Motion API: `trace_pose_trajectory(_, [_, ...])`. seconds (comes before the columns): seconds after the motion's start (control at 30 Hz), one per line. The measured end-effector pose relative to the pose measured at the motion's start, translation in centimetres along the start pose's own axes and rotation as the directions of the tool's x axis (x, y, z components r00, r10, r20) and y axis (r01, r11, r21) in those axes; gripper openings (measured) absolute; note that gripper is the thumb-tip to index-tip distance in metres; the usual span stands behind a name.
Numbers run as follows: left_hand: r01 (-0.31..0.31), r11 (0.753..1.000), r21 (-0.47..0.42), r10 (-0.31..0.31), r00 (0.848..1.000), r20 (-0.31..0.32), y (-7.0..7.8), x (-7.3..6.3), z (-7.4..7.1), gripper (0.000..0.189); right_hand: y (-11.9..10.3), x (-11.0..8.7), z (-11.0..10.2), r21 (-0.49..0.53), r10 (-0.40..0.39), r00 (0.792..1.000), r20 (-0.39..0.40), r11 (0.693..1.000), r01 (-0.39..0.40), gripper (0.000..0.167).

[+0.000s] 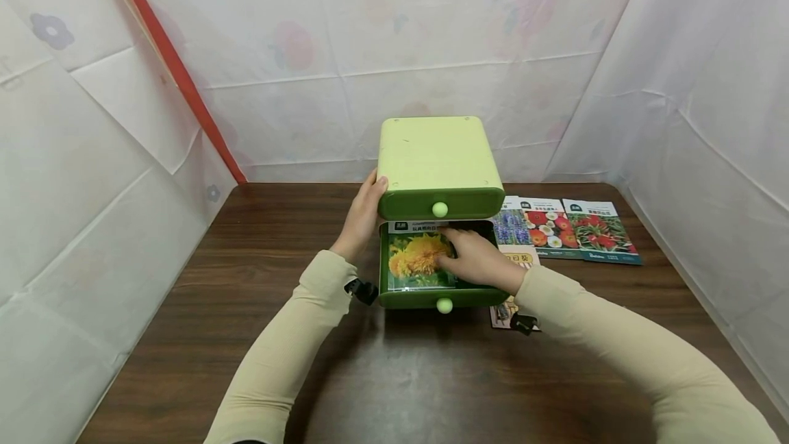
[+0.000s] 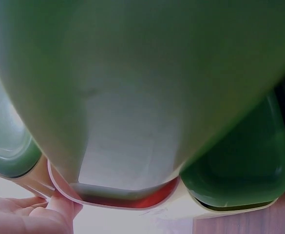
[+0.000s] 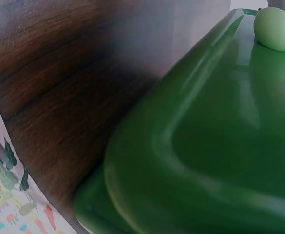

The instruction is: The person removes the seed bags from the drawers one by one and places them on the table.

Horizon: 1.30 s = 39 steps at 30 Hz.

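Observation:
A light-green cabinet (image 1: 437, 149) with dark-green drawers stands on the table. Below its shut top drawer (image 1: 407, 205), another drawer (image 1: 407, 299) is pulled out. In it lies a seed packet (image 1: 419, 259) picturing yellow flowers. My left hand (image 1: 362, 214) rests along the cabinet's left side, thumb by the upper front corner; the left wrist view shows its fingers against that side. My right hand (image 1: 481, 259) reaches into the open drawer, its thumb and fingers touching the packet's face from the right. The right wrist view shows the drawer front and its round knob (image 3: 275, 28), not the hand.
Right of the cabinet lie packets with purple flowers (image 1: 510, 225), red and white flowers (image 1: 551, 228) and red flowers (image 1: 603, 230). A packet with a sunflower label (image 1: 520, 256) lies partly under my right forearm. White sheeting (image 1: 345, 40) surrounds the wooden table (image 1: 259, 259).

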<state>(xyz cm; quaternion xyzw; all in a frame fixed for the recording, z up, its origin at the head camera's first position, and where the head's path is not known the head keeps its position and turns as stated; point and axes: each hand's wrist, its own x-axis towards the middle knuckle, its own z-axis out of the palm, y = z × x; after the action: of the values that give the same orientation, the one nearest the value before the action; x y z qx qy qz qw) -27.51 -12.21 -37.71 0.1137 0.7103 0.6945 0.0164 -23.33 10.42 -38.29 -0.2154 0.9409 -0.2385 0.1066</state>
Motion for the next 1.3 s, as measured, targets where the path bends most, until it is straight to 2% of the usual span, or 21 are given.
trace_pose_trajectory(0.4, [-0.011, 0.999, -0.031, 0.012, 1.0, 0.02, -0.02, -0.04, 0.02, 0.067, -0.31, 0.06, 0.09, 0.057, -0.002, 1.0, -0.001, 0.998, 0.002, 0.057])
trace_pose_trajectory(0.67, [-0.006, 1.0, -0.016, 0.006, 1.0, 0.012, -0.04, -0.02, -0.04, 0.07, -0.3, -0.46, -0.21, 0.237, 0.042, 0.997, -0.059, 0.971, -0.027, 0.054])
trace_pose_trajectory(0.83, [-0.005, 1.0, -0.015, 0.005, 1.0, 0.005, -0.08, 0.06, -0.07, 0.072, -0.15, -0.41, -0.24, 0.361, 0.077, 0.993, -0.09, 0.932, -0.04, 0.051])
trace_pose_trajectory(1.1, [0.01, 0.999, -0.035, -0.009, 1.0, 0.014, -0.18, 0.06, -0.06, 0.072, -0.31, -0.67, -0.4, 0.499, 0.132, 0.99, -0.048, 0.862, -0.091, 0.057])
trace_pose_trajectory(1.3, [0.007, 0.999, -0.034, -0.006, 1.0, 0.015, -0.21, 0.14, -0.04, 0.072, -0.18, -0.5, -0.63, 0.64, 0.17, 0.985, 0.019, 0.755, -0.142, 0.059])
